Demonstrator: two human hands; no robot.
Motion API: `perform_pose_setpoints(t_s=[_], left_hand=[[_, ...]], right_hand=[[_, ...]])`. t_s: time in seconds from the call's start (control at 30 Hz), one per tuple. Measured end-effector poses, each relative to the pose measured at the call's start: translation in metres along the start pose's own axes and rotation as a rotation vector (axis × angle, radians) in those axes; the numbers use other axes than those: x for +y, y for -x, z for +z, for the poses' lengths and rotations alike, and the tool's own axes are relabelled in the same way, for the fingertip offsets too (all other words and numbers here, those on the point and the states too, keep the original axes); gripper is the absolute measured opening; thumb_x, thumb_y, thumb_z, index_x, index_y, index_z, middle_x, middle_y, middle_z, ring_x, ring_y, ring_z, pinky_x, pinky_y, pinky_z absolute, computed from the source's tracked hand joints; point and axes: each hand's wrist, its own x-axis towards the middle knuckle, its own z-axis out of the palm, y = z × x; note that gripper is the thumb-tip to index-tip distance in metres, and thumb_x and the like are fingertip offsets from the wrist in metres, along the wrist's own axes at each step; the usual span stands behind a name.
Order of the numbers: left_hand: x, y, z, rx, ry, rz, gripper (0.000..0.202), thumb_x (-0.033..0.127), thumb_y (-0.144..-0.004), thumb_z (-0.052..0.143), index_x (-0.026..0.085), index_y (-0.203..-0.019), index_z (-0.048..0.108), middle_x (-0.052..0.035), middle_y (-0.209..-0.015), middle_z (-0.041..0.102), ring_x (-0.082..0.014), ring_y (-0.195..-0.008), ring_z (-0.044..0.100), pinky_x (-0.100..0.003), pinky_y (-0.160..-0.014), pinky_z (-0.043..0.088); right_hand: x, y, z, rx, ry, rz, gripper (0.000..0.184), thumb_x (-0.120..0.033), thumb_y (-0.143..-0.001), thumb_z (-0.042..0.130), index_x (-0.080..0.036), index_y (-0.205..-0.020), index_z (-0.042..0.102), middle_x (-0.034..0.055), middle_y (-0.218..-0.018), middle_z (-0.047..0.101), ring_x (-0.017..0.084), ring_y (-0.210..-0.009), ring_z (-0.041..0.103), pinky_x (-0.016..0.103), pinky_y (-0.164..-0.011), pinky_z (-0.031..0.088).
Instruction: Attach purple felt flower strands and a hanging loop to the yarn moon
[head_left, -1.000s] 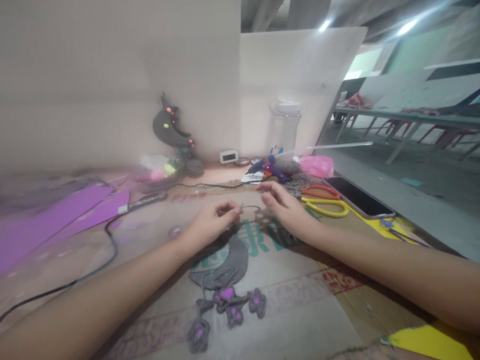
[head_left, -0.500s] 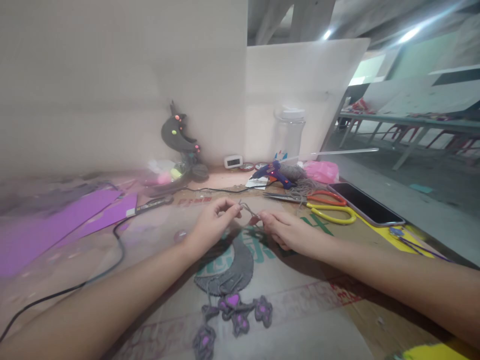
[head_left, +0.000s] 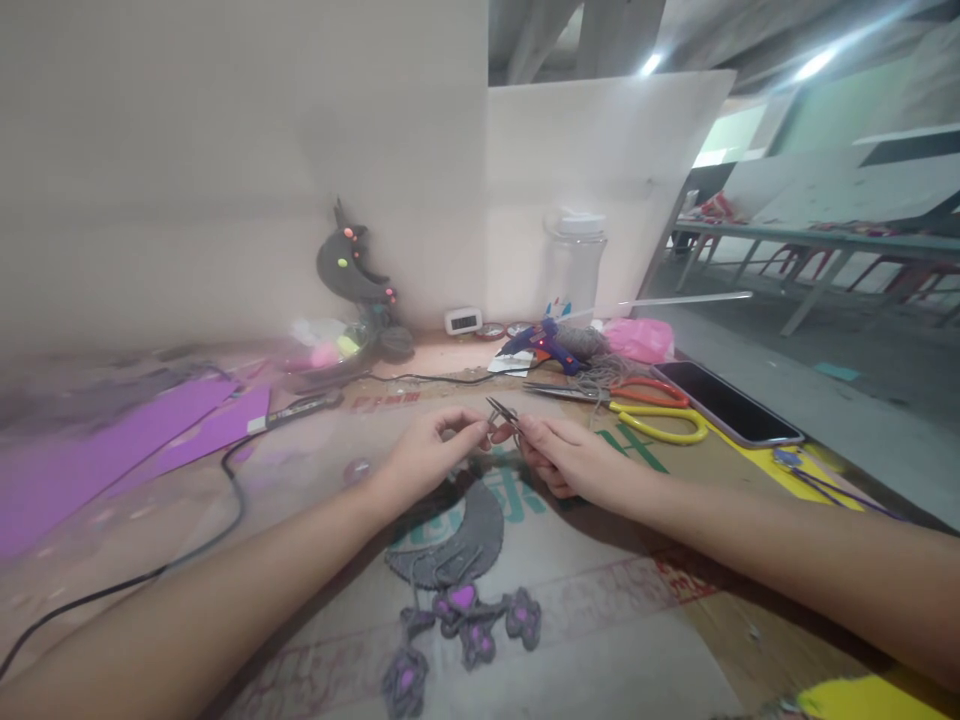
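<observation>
Both forearms reach inward from the lower corners of the view, and the hands meet just beyond a grey crescent (head_left: pixel 484 530). The left hand (head_left: pixel 435 447) is turned palm inward, thumb and forefinger pressed together on a thin grey strand (head_left: pixel 493 421); its other fingers are curled and partly hidden. The right hand (head_left: pixel 570 462) lies knuckles up, wrist nearly straight, thumb and forefinger pinching a small two-tipped metal tool (head_left: pixel 504 410), with the remaining fingers folded below. The tool stands in the gap between the hands, its dark tips parted slightly and directed away from the person and to the left; its long axis runs obliquely back into the right fist, where the rear portion is concealed. Whether the tips touch the strand cannot be told. On the near side of the grip, the crescent lies flat, its hollow facing left and away, its upper end hidden by the left hand. Grey flower pieces (head_left: pixel 523 618) with purple centres lie nearer the person than the crescent. Scissors (head_left: pixel 577 392) rest beyond the right hand, blades pointing left, with a glue gun (head_left: pixel 546 345) farther out.
</observation>
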Motion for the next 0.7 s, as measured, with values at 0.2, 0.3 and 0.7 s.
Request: perform_pose_setpoints(t_s=[0.2, 0.3, 0.7], left_hand=[[-0.0033, -0.0047, -0.002, 0.001, 0.142, -0.088, 0.024, 0.04, -0.078, 0.064, 0.017, -0.074, 0.065, -0.001, -0.071, 0.065, -0.0127, -0.066, 0.058, -0.023, -0.065, 0.045], [-0.0024, -0.0055, -0.0023, 0.023, 0.176, -0.082, 0.026, 0.042, -0.077, 0.066, 0.016, -0.072, 0.065, -0.0009, -0.07, 0.063, -0.0131, -0.067, 0.058, -0.023, -0.066, 0.046], [0.0028, -0.0014, -0.0004, 0.011, 0.076, -0.067, 0.028, 0.043, -0.078, 0.062, 0.016, -0.072, 0.061, -0.0018, -0.072, 0.063, -0.0126, -0.065, 0.055, -0.023, -0.065, 0.045]], right_hand=[[-0.0052, -0.0018, 0.0011, 0.021, -0.046, 0.081, 0.04, -0.048, -0.096, 0.036, -0.016, -0.105, 0.056, -0.0103, -0.058, 0.022, 0.004, -0.041, 0.015, 0.016, -0.036, 0.014], [-0.004, -0.0024, 0.0004, 0.002, -0.046, 0.096, 0.04, -0.05, -0.095, 0.037, -0.016, -0.106, 0.057, -0.01, -0.059, 0.023, 0.004, -0.041, 0.015, 0.016, -0.036, 0.014], [-0.0028, -0.0027, 0.001, -0.005, -0.047, 0.088, 0.037, -0.052, -0.092, 0.042, -0.018, -0.093, 0.055, -0.0104, -0.057, 0.024, 0.004, -0.039, 0.016, 0.015, -0.035, 0.014]])
